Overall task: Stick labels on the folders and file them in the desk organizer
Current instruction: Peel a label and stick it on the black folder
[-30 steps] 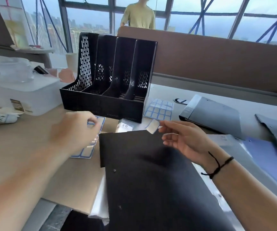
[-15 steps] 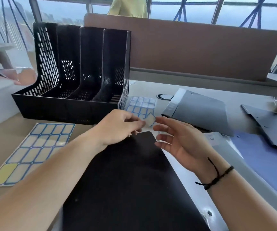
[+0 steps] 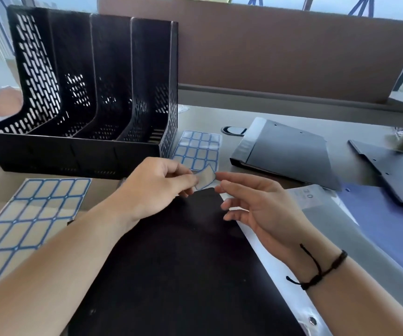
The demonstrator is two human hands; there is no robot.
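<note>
A black folder (image 3: 178,263) lies flat in front of me. Just above its far edge my left hand (image 3: 154,187) pinches a small blue-edged label (image 3: 206,179) between thumb and fingers. My right hand (image 3: 253,204) hovers beside the label with fingers loosely spread, its fingertips close to the label's right edge. The black mesh desk organizer (image 3: 84,93) stands at the back left, and its slots hold nothing that I can see. One label sheet (image 3: 26,224) lies at the left, another label sheet (image 3: 196,151) right of the organizer.
A grey folder (image 3: 287,154) lies at the back right, a dark folder (image 3: 394,173) further right, and a blue folder (image 3: 384,226) under it. A clear plastic sleeve (image 3: 321,214) sits beside the black folder. A brown partition (image 3: 256,52) runs along the desk's far edge.
My left hand left the label sheet at the left and came to the centre, taking hold of the label near my right hand's fingertips. The view has moved closer and tilted down.
</note>
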